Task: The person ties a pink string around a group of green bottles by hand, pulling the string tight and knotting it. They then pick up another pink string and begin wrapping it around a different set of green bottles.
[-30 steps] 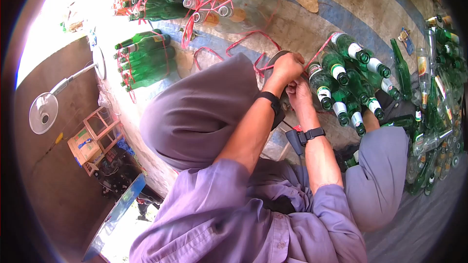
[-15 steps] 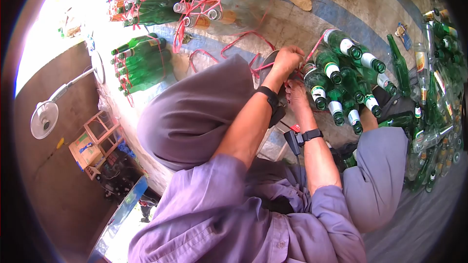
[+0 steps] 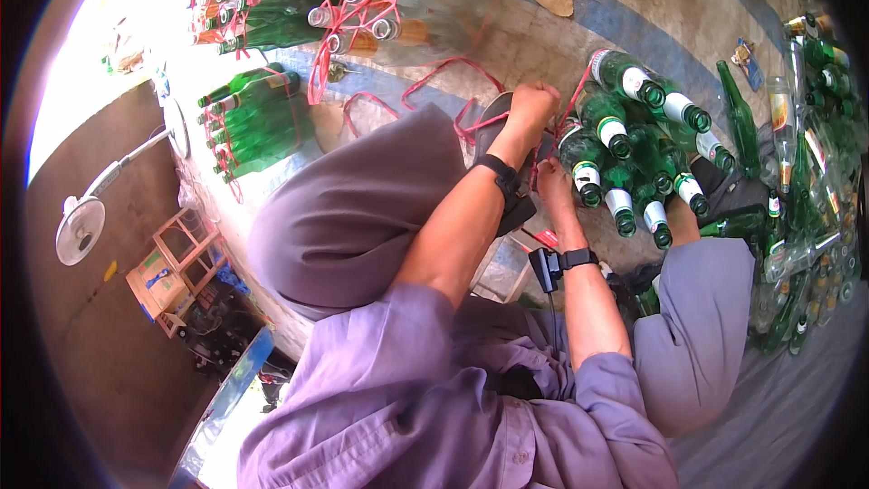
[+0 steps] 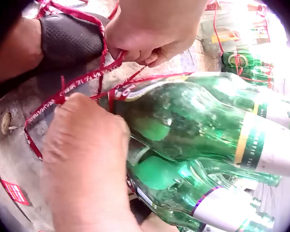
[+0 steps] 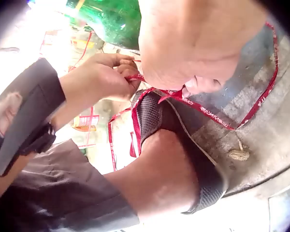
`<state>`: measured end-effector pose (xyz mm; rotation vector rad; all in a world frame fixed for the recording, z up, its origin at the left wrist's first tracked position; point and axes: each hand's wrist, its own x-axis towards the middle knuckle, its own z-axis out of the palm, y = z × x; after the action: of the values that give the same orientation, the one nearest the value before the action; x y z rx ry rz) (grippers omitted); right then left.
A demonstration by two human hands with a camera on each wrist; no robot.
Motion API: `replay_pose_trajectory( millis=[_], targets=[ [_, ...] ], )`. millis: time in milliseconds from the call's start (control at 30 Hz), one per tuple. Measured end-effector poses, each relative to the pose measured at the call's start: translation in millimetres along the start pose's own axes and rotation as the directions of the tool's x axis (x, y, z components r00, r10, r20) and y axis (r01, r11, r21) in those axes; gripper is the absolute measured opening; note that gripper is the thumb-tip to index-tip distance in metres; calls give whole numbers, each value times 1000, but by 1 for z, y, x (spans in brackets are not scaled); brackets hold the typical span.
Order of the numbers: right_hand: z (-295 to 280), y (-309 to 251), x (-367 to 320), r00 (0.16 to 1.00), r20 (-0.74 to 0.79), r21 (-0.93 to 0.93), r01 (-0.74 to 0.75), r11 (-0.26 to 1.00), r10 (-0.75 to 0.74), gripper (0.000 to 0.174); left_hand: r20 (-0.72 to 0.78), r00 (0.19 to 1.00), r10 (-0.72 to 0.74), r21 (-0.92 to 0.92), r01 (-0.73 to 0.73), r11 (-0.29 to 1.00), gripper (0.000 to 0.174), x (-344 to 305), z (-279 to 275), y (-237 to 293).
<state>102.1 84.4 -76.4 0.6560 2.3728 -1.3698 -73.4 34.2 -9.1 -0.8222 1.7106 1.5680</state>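
From head view I can't make out fingertips; wrist views show left hand and right hand pinching red ribbon beside green bottles.

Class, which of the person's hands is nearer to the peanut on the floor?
Right. The right hand is the closer one to the peanut, though not touching it. The left hand is farther off, beside the sandal, pinching the red ribbon.
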Motion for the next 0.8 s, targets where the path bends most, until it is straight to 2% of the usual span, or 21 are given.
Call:
replay_pose_trajectory(
  millis=[33, 67, 100, 167, 233, 300, 333, 400, 433, 500, 533, 567, 600, 633, 667, 700, 733, 767, 800],
  targets=[
    [-12, -13, -2, 999, -21, -232, -32, 972, 27, 37, -3, 998, 60, -8, -60, 998, 14, 4, 6, -1],
    [-41, -51, -4, 966, 165, -163, -170, 972, 197, 42, -21, 990, 139, 91, -137, 986, 11, 9, 13, -2],
    [-32, -34, -3, 965, 166, -163, -176, 971, 203, 42, -18, 991, 134, 93, -132, 987, 11, 8, 14, -1],
    [-4, 22, -2, 997, -26, -173, 71, 982, -77, 41, -29, 999, 12, -167, -17, 986, 9, 5, 18, 5],
    [1, 32, -1, 997, 4, -170, 77, 982, -78, 41, -38, 999, -8, -147, 2, 989, 9, 7, 19, 6],
    [8, 38, 0, 992, 115, -350, 96, 932, -59, 26, -32, 999, 5, -142, -10, 990, 9, 8, 18, 3],
    [15, 52, -2, 992, 111, -351, 96, 932, -61, 26, -29, 1000, 9, -142, -13, 990, 9, 6, 17, 3],
    [24, 72, 1, 970, 143, -530, 243, 812, -197, 21, -16, 996, 87, -94, -88, 992, 7, 5, 14, 7],
    [14, 56, -1, 969, 140, -535, 247, 808, -204, 21, -14, 995, 94, -100, -95, 990, 7, 5, 11, 5],
    [2, 35, -6, 996, 38, -310, 89, 947, -81, 34, 7, 993, 120, 18, -120, 993, 7, 3, 6, 5],
    [-7, 35, -1, 952, 244, -500, 289, 816, -187, 33, 11, 992, 129, 12, -129, 992, 7, 1, 4, 8],
    [-11, 33, 0, 951, 240, -505, 293, 812, -194, 33, 40, 992, 123, 61, -126, 990, 7, -2, 0, 10],
    [-15, 27, 1, 954, 266, -469, 256, 845, -142, 33, 64, 991, 116, 110, -122, 986, 8, -4, -4, 11],
    [-19, 21, 0, 951, 295, -433, 218, 875, -91, 32, 59, 991, 122, 105, -128, 986, 8, -6, -9, 11],
    [-22, 15, -1, 950, 297, -435, 226, 872, -98, 32, 58, 996, 69, 61, -72, 996, 6, -8, -13, 12],
    [-28, -2, -4, 970, 236, -371, 147, 917, -61, 33, 62, 998, 15, 17, -16, 1000, 5, -8, -15, 12],
    [-32, -12, -5, 984, 176, -299, 69, 952, -16, 33, 65, 998, 21, 13, -22, 1000, 5, -9, -13, 14],
    [-34, -21, -4, 985, 173, -303, 72, 950, -19, 33, 55, 998, -5, -68, 9, 998, 6, -10, -9, 14],
    [-33, -26, -5, 988, 144, -343, -1, 939, 53, 35, 48, 998, -36, -147, 42, 988, 7, -10, -5, 14]
  ],
)
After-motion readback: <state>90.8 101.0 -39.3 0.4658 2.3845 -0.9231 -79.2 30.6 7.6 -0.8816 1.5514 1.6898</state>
